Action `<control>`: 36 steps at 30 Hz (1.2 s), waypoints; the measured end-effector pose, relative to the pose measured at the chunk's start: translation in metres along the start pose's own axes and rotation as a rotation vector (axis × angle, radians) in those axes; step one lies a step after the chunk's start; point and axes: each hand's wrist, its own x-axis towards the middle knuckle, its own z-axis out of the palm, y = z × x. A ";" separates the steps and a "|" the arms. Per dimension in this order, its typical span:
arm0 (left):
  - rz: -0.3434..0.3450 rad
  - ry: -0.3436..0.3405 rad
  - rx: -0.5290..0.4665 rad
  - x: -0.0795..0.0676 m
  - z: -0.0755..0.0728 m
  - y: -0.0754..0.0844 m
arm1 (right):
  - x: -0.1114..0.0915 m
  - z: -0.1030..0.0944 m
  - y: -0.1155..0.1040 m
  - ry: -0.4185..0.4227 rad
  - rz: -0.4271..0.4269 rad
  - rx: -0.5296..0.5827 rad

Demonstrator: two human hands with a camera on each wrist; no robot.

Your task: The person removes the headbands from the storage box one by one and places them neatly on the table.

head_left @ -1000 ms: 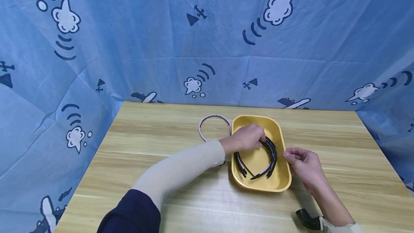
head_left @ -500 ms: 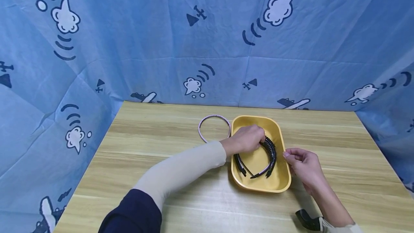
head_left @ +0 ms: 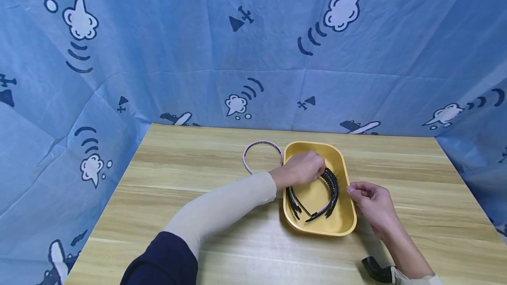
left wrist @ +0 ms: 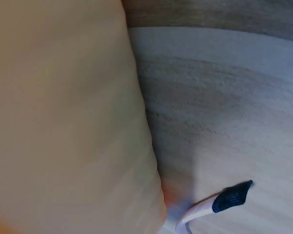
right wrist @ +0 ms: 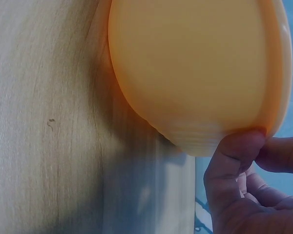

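Observation:
A yellow tray (head_left: 343,228) lies on the wooden table and holds black toothed headbands (head_left: 332,188). My left hand (head_left: 303,168) reaches over the tray's left rim and grips the top of the black headbands. My right hand (head_left: 370,203) is at the tray's right rim, and its fingertips pinch the edge. In the right wrist view the thumb (right wrist: 234,151) presses on the tray's outer wall (right wrist: 185,73). A pink headband (head_left: 261,144) lies on the table just left of the tray. The left wrist view shows its dark tip (left wrist: 232,196) beside the tray wall (left wrist: 63,122).
The light wood table (head_left: 190,179) is closed in by a blue printed cloth backdrop (head_left: 253,56) at the back and both sides. A dark wrist mount (head_left: 376,269) sits on my right forearm near the front edge.
Almost nothing has changed. My left hand has shifted very slightly on the black headbands, and the right hand stays at the tray's rim.

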 end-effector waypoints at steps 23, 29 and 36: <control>-0.028 -0.032 -0.168 -0.004 -0.005 -0.007 | 0.001 -0.001 -0.001 -0.006 -0.003 -0.009; -0.019 -0.044 -0.223 -0.005 -0.006 -0.009 | 0.001 0.000 -0.001 -0.006 -0.008 -0.010; -0.026 -0.028 -0.261 -0.004 -0.008 -0.009 | 0.000 -0.001 -0.002 -0.005 -0.015 -0.017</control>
